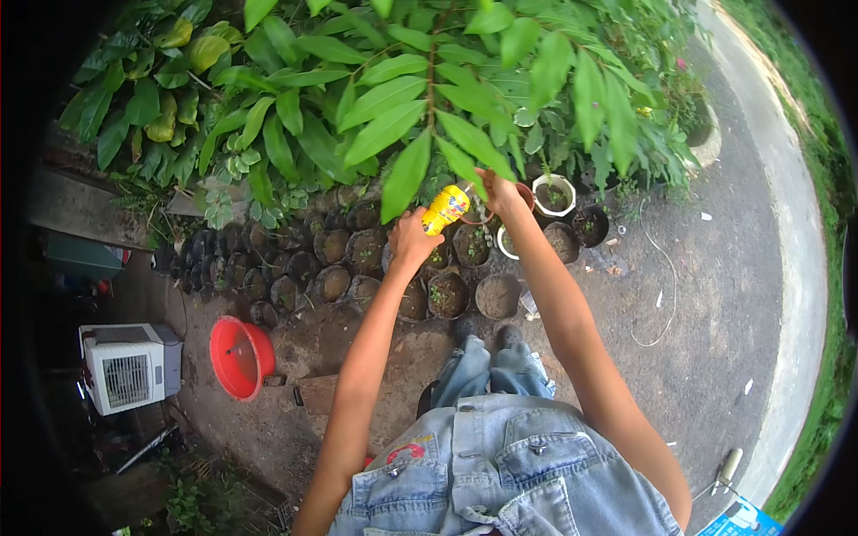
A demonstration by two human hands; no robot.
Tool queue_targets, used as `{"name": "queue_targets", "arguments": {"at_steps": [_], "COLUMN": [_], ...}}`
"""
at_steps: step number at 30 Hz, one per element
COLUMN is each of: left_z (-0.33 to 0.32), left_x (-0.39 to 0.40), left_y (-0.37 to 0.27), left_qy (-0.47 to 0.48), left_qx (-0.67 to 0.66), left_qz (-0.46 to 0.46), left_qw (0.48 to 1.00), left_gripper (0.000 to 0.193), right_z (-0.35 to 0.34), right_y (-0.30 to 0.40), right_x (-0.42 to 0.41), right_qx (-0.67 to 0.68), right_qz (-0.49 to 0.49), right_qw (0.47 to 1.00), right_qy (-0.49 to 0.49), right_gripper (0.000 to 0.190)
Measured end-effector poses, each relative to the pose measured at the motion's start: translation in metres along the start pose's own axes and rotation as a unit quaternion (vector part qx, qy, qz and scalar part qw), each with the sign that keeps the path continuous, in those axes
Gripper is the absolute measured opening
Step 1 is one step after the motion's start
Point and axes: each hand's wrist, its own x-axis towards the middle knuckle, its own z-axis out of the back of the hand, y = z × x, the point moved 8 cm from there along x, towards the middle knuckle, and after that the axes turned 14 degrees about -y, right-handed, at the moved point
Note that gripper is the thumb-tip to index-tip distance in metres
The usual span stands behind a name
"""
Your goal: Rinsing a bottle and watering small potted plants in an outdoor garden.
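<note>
My left hand [413, 239] is closed around a yellow plastic bottle [447, 209] that bears writing, held tilted over the potted plants. At the bottle's upper end, my right hand [499, 192] is raised with bent fingers; leaves partly cover the fingertips, and I cannot tell what they hold. A pale, thin piece shows between the bottle and that hand. Long green leaves of a branch [431, 87] hang just above both hands. Below them stand soil-filled pots, among them a black pot with seedlings [448, 295] and a pot of bare soil [498, 297].
A white octagonal pot [554, 195] stands right of my right hand. Rows of black nursery bags [333, 283] run to the left. A red plastic tub [242, 358] and a white air cooler [127, 368] are at the left. A thin cord [670, 268] lies on the pavement at right.
</note>
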Motion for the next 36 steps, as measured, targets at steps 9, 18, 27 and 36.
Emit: {"name": "queue_targets", "arguments": {"at_steps": [9,18,27,36], "left_z": [0.059,0.074,0.075,0.047], "left_x": [0.000,0.006,0.003,0.006], "left_y": [0.089,0.114,0.116,0.088], "left_qy": [-0.030,-0.016,-0.027,0.031], "left_qx": [0.054,0.057,0.042,0.047], "left_qz": [0.026,0.037,0.009,0.012], "left_qw": [0.998,0.998,0.999,0.998], "left_gripper": [0.051,0.053,0.049,0.051], "right_z": [-0.089,-0.112,-0.101,-0.062], "right_y": [-0.065,-0.088,-0.101,-0.081], "right_x": [-0.049,-0.022,-0.023,0.001], "right_qx": [0.045,-0.025,-0.001,0.037], "right_qz": [-0.059,-0.039,-0.080,-0.044], "right_qw": [0.994,0.995,0.995,0.995], "right_qy": [0.076,0.085,0.059,0.082], "right_gripper": [0.026,0.039,0.038,0.036]}}
